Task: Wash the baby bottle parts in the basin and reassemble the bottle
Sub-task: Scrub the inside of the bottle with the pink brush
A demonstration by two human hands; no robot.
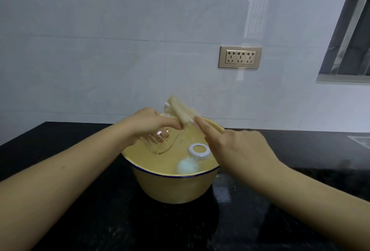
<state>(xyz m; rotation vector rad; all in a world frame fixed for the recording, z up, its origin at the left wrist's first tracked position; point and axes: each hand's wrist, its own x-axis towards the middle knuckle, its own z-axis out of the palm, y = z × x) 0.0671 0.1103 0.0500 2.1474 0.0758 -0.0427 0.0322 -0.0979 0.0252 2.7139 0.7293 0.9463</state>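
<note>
A: Nearest first: contents of the yellow basin (160, 173) on the black counter (120, 220)?
B: White dome (187, 166), white ring (199, 150), in water by the near rim.
A: Hands?
B: Left hand (149, 122) grips clear bottle (160, 140), tilted over the water. Right hand (234, 146) holds sponge brush (181, 110), head raised. Wall socket (240, 57) behind.

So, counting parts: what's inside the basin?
Water, a clear bottle in the left hand, a white ring and a pale round piece. The right hand hides its right side.
</note>
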